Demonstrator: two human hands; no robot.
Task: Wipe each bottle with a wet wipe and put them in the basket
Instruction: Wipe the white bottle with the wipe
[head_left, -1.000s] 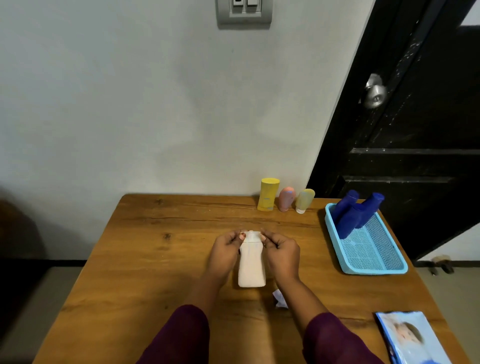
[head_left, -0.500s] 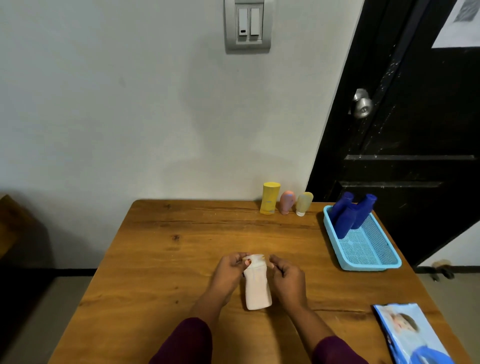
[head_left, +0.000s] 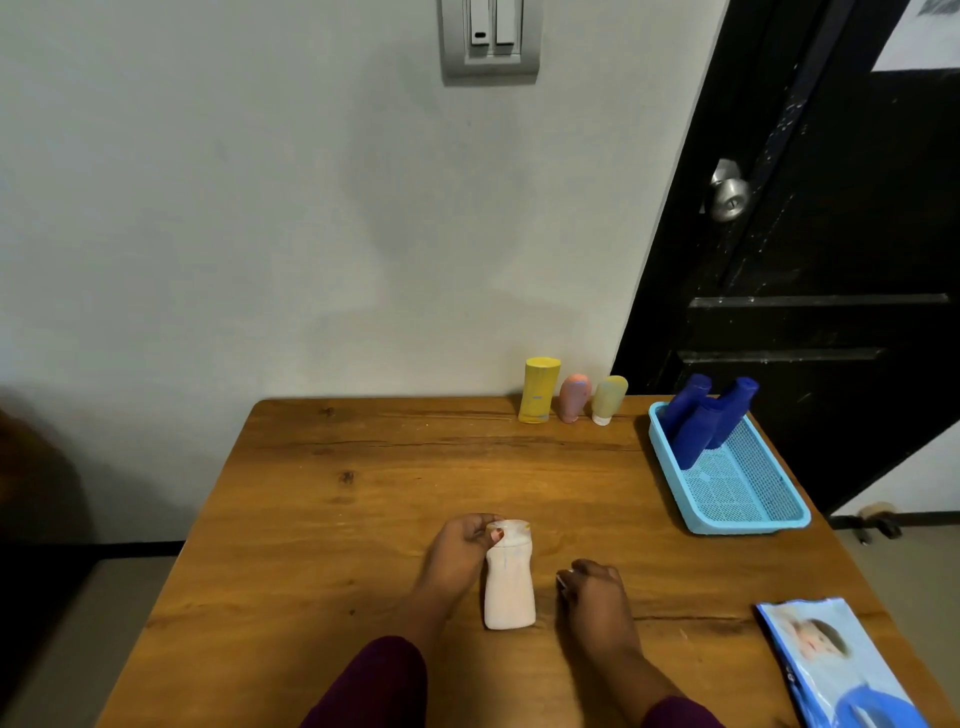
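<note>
The wiping step looks in hand. The white bottle (head_left: 509, 587) sits on the surface (head_left: 322, 519), near the front. The left grip (head_left: 462, 556) pinches its cap end. The right grip (head_left: 592, 592) rests just beside it, fingers curled; I cannot tell whether it holds a wipe. The next move is probably a carry to the basket (head_left: 748, 525), which holds blue bottles (head_left: 698, 423) leaning at its far end.

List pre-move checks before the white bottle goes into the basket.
1. Left hand grips white bottle at its cap: ok.
2. Right hand holds a wipe: cannot tell.
3. White bottle fully wiped: cannot tell.
4. Blue basket has bare floor at its near end: ok; dark blue bottles lean at the far end.
5. Table between white bottle and basket free of things: ok.
</note>
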